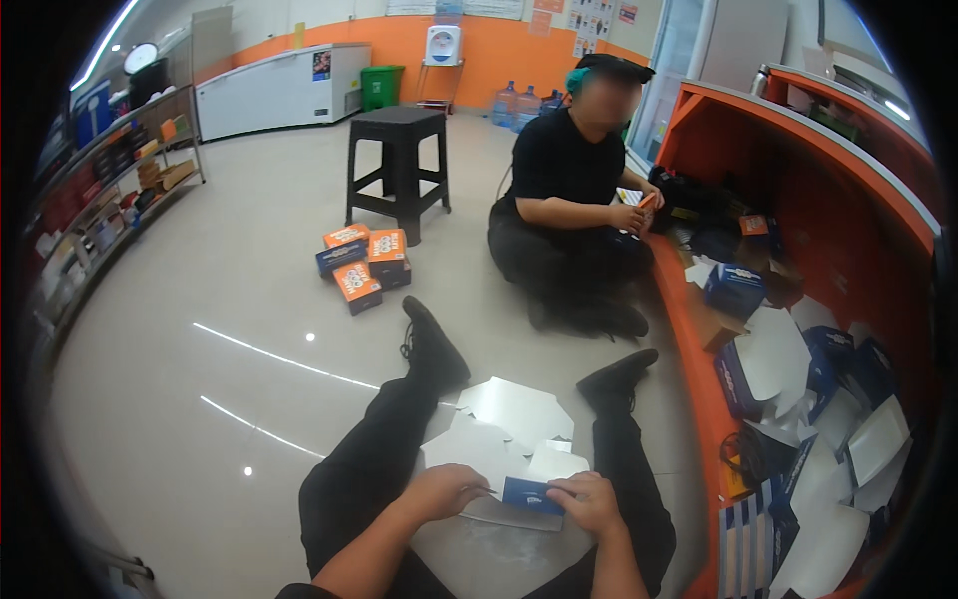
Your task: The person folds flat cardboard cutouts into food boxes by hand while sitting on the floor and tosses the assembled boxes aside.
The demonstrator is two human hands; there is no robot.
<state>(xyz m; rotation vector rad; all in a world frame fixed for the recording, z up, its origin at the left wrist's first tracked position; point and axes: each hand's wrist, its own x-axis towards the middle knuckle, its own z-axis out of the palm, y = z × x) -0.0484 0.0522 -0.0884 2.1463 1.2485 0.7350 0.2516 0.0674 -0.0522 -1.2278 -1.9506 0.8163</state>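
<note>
Between my outstretched legs an unfolded cardboard box (509, 411) lies with its white inner side up. One of its blue printed panels (532, 495) stands folded up at the near edge. The fingers of my right hand (591, 501) are closed on the right end of that blue panel. At its left end, my left hand (451, 489) pinches a thin edge of the same cardboard, seen almost edge-on. The fingertips of the left hand are partly hidden by the hand itself.
A person (574, 190) sits ahead on the floor, holding an orange and blue box (644, 207). Several folded boxes (359, 285) lie by a dark stool (397, 150). At right, an orange counter (699, 399) holds piled flat cardboard (823, 499). A metal rack (120, 210) stands left.
</note>
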